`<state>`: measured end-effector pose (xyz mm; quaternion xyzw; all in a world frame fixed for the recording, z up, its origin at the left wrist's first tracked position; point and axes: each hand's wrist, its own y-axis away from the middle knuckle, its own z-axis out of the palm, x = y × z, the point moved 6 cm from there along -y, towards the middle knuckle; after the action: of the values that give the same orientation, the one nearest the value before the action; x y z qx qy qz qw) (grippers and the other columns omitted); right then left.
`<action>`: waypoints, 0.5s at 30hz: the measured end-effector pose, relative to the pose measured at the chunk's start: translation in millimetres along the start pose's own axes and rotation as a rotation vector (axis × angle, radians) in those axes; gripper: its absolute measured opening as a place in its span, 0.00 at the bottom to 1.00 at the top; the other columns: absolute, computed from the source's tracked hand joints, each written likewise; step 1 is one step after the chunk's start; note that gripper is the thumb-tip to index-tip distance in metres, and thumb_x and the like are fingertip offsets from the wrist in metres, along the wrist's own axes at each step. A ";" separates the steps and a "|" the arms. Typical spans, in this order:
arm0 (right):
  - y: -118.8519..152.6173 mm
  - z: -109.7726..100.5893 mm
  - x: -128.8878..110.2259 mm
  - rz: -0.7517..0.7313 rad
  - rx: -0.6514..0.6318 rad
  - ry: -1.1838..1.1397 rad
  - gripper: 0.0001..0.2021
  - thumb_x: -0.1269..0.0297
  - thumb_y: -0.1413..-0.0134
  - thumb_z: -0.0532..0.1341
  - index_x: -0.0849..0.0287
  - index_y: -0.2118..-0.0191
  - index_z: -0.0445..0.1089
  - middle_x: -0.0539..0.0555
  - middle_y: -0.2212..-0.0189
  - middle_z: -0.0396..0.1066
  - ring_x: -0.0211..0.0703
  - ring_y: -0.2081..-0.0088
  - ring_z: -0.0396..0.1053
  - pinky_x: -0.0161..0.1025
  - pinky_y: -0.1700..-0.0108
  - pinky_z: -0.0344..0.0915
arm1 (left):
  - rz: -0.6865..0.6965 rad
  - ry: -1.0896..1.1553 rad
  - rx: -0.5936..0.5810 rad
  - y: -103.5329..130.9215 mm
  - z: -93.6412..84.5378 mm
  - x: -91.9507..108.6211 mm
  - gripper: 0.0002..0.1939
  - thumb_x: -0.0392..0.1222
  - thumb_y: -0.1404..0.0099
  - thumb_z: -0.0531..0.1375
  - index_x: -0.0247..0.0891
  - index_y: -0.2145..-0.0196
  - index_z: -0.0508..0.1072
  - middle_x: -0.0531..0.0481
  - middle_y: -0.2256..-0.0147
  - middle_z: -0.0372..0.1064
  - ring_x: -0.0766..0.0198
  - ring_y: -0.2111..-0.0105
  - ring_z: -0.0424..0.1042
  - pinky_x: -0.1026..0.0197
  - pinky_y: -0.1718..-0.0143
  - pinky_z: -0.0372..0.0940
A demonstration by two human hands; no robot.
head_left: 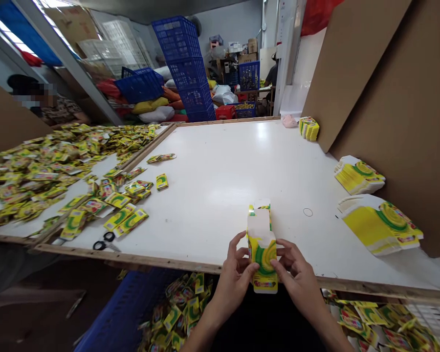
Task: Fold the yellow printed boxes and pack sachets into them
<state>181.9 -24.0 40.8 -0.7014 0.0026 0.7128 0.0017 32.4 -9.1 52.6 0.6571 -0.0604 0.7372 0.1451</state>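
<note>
A small yellow and green cardboard box (pixel 264 259) is held over the front edge of the white table, its white inner flaps standing open at the far end. My left hand (pixel 238 266) grips its left side, thumb on the printed face. From the right, my right hand (pixel 295 269) grips it too, thumb on the same face. Fingers behind the box are partly hidden. Whether anything is inside the box cannot be seen. To the left lie several small yellow-green packets (pixel 130 222) and black-handled scissors (pixel 104 242).
Stacks of flat yellow cartons (pixel 383 222) lie at right beside tall brown cardboard (pixel 399 122). A rubber band (pixel 308 212) rests on the table. Beyond a wooden strip (pixel 150 144) is a large heap of packets (pixel 51 166). A blue crate (pixel 121 313) stands below; another person sits far left.
</note>
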 end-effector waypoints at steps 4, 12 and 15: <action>-0.1 -5.5 -11.0 -0.050 -0.099 -0.061 0.22 0.55 0.38 0.57 0.51 0.41 0.57 0.56 0.55 0.71 0.43 0.61 0.73 0.38 0.61 0.71 | -0.024 0.090 -0.169 3.5 4.6 10.7 0.33 0.41 0.35 0.60 0.51 0.37 0.49 0.45 0.50 0.69 0.60 0.58 0.74 0.58 0.56 0.67; -5.2 -10.0 -36.6 -0.145 -0.230 0.228 0.15 0.56 0.36 0.54 0.58 0.70 0.69 0.50 0.74 0.68 0.40 0.71 0.67 0.34 0.67 0.66 | -0.113 0.225 -0.358 8.5 13.4 11.3 0.19 0.39 0.42 0.67 0.41 0.56 0.64 0.48 0.61 0.74 0.63 0.66 0.75 0.65 0.65 0.66; -6.4 -11.4 -37.3 -0.192 -0.142 0.218 0.11 0.57 0.37 0.55 0.57 0.61 0.71 0.54 0.67 0.72 0.43 0.65 0.70 0.36 0.62 0.68 | -0.079 0.216 -0.311 8.6 14.1 11.8 0.27 0.39 0.39 0.65 0.47 0.47 0.57 0.47 0.58 0.74 0.62 0.67 0.76 0.62 0.64 0.67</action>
<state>194.0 -17.6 77.8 -0.7699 -0.1146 0.6275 0.0197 42.2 -19.6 67.0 0.5458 -0.1319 0.7788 0.2796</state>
